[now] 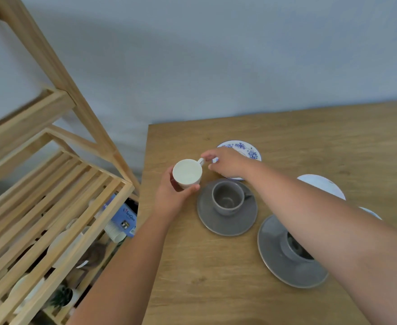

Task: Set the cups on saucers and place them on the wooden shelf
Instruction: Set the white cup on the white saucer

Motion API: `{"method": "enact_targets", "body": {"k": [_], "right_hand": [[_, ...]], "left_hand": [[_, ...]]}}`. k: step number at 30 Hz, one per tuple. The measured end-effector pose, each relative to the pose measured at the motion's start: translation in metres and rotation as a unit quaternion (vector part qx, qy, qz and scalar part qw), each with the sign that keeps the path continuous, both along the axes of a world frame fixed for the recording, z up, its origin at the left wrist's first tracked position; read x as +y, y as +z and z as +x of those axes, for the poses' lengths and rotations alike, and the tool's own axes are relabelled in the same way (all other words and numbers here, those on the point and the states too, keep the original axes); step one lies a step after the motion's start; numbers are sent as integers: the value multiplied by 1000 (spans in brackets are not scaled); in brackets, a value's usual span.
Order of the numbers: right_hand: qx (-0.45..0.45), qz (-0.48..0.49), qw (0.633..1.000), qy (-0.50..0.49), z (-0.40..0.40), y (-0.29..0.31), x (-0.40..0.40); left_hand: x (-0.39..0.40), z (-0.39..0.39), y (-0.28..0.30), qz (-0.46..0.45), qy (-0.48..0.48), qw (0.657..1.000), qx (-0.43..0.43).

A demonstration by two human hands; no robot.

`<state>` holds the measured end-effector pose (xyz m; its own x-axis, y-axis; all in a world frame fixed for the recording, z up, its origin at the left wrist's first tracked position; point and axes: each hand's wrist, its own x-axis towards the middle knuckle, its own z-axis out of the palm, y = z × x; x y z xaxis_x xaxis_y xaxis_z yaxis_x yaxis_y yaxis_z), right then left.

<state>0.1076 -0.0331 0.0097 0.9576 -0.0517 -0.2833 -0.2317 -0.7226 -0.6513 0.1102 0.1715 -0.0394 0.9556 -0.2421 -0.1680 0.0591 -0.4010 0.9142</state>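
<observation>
My left hand is shut around the body of a white cup, held near the table's left edge. My right hand pinches the cup's handle and covers part of a blue-flowered saucer behind it. A grey cup stands on a grey saucer just right of the white cup. A second grey cup sits on a larger grey saucer, partly hidden by my right forearm. The wooden shelf stands to the left of the table.
Two white saucers, one and another, peek out behind my right forearm. The wooden table ends at a grey wall. Under the shelf's slats lie plates, stacked paper cups, a blue box and a small plant.
</observation>
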Motion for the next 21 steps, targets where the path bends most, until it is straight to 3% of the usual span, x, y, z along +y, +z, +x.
{"method": "enact_targets", "body": {"k": [4,11,21], "right_hand": [[-25,33,999,-34,9,-9,2],[-76,216,966,-122,-19,16,-30],[-104,221,949,-200,-125,44,-138]], "left_hand": [[0,11,5,-35,-5,999,11],[-15,16,40,-136,-62,988,35],[-125,-16,69,-123,-232,963,54]]}}
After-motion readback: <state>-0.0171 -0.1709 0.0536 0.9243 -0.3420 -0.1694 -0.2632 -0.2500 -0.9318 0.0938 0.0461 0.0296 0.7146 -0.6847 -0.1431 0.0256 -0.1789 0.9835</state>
